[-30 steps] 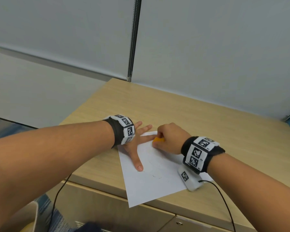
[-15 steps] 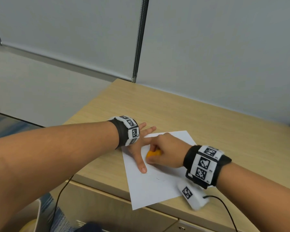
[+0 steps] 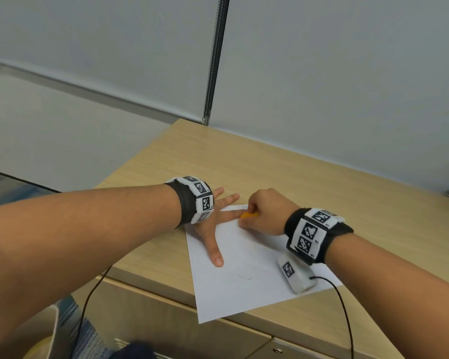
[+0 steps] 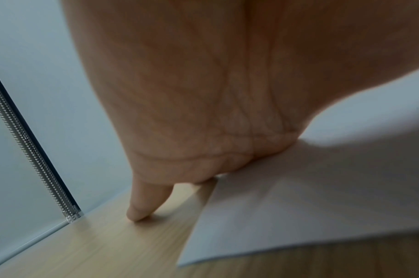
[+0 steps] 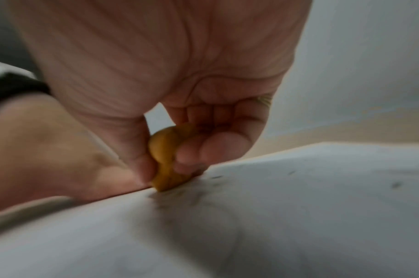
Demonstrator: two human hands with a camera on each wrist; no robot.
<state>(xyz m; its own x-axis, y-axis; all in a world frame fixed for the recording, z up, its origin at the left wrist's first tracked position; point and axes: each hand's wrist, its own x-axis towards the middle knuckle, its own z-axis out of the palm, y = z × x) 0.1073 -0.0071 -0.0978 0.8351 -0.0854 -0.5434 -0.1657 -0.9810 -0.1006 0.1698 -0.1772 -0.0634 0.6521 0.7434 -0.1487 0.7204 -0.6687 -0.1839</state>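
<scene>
Centre of frame: right grip (image 3: 263,212), fingers curled, pinches an orange eraser (image 3: 249,215) against the white sheet (image 3: 244,288) near its upper edge. Left grip (image 3: 213,224), fingers spread flat, presses the sheet's upper-left part onto the bench (image 3: 296,172).

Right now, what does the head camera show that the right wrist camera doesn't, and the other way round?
Head only: the white tagged block lying on the paper, the sheet's near corner overhanging the desk edge, and the left hand seen whole with fingers spread.
Right wrist only: the tip of the orange piece pressed onto the sheet between thumb and fingertips, with dark specks beside it.
Both: the right hand pinching the orange piece, the paper, and the left hand resting on it.
</scene>
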